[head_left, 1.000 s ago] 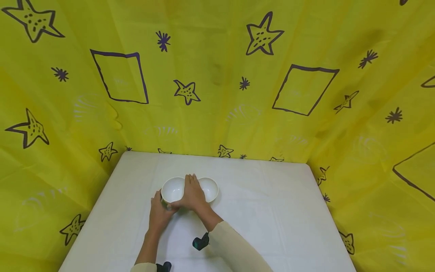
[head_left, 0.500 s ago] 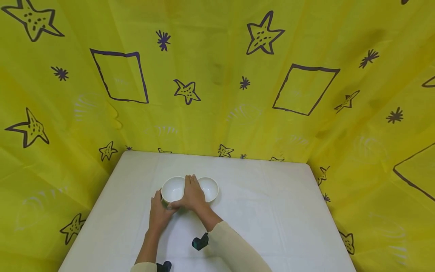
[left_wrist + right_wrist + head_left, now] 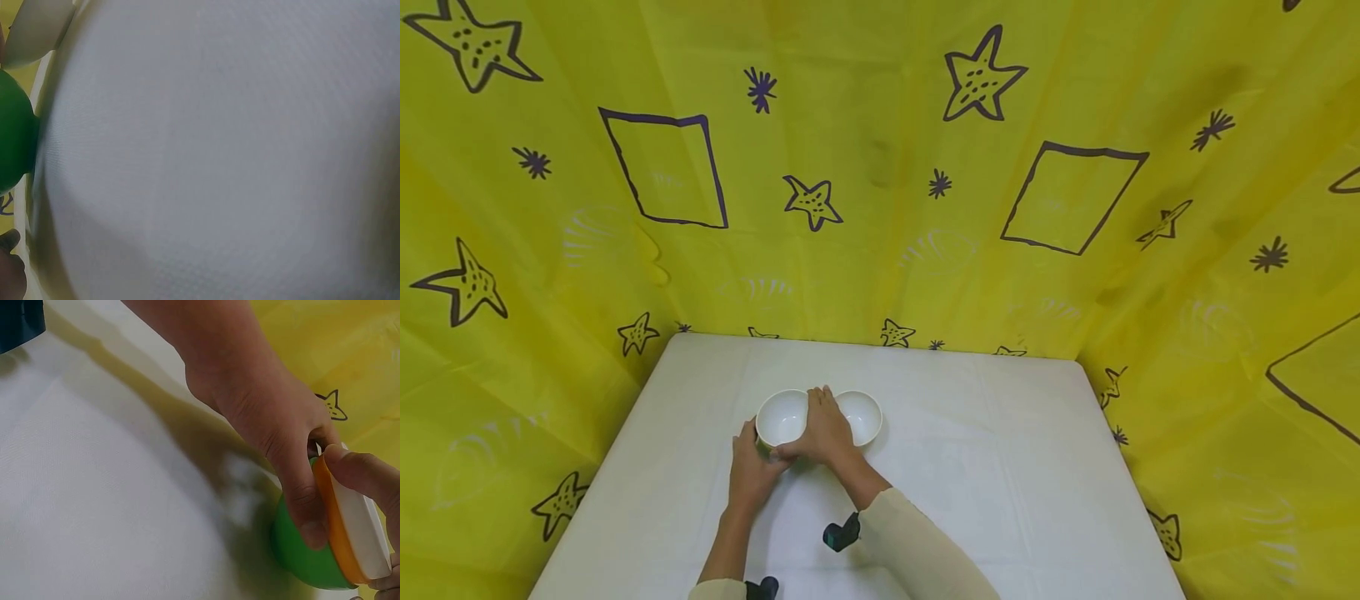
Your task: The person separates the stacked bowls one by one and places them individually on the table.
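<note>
Two bowls [image 3: 782,417] nest on the table [image 3: 1000,467]; left hand [image 3: 750,471] grips them, right hand [image 3: 826,432] pinches the rim; a jerk could tip the neighbouring bowl [image 3: 863,415].

Nothing has shifted: both hands [image 3: 790,454] hold as before.

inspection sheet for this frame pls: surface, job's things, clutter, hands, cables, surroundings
Surface: white table, cloth-covered.
Job's things: left bowl and right bowl, white inside, side by side; right wrist view shows stacked bowls, green, orange and white.
Clutter: nothing seen.
Hands: left hand grips the left bowl's near side; right hand lies between the bowls, thumb at the left bowl's rim.
Cables: nothing seen.
Surroundings: yellow backdrop with stars and squares.
</note>
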Tool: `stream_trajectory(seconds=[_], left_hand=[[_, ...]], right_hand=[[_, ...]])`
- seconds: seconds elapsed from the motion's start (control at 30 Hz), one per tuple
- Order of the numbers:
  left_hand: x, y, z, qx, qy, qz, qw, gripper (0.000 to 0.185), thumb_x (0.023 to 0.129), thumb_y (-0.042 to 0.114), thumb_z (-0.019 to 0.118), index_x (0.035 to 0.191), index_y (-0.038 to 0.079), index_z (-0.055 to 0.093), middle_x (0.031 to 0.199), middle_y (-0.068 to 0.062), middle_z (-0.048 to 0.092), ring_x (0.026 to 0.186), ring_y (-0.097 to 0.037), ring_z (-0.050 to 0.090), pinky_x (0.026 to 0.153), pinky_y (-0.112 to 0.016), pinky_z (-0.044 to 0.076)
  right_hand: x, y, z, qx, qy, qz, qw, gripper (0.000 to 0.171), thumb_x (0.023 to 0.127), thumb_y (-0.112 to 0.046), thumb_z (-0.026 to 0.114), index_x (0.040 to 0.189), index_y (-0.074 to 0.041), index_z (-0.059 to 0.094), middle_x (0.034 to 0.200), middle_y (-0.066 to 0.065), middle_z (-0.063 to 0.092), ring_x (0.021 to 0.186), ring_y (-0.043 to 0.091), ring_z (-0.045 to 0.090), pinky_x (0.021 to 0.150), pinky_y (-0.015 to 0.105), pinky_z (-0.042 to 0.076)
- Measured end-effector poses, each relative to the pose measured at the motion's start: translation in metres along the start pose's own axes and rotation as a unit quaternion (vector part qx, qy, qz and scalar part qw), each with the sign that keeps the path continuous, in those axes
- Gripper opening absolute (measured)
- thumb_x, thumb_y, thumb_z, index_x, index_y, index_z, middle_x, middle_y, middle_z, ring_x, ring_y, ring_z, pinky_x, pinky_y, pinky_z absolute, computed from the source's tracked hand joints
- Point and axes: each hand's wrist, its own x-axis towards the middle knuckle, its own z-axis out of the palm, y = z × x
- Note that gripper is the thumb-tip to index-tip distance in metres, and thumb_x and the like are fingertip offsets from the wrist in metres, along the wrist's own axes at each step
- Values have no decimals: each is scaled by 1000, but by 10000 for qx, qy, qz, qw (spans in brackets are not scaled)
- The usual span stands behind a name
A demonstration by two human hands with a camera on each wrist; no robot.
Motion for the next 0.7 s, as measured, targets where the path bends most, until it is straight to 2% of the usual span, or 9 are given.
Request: stream_trajectory(seconds=[0.27,0.7], left_hand=[[0,1,1,59,110,76,9999,88,74,17,94,143,-9,46,136,-30,57,136,-51,49,122,-73,13],[1,1,0,84,-88,-110,9999,93,77,21,94,148,-8,42,143,-30,53,143,-48,43,125,-66,8]], right_hand=[[-2,0,-1,107,71,-43,9999,116,65,-59,96,152,0,44,155,16,50,152,32,37,113,47,47],[-1,-1,-6,65,230,-136,9996,118,63,-61,96,151,-1,45,155,16,49,152,31,37,111,44,49]])
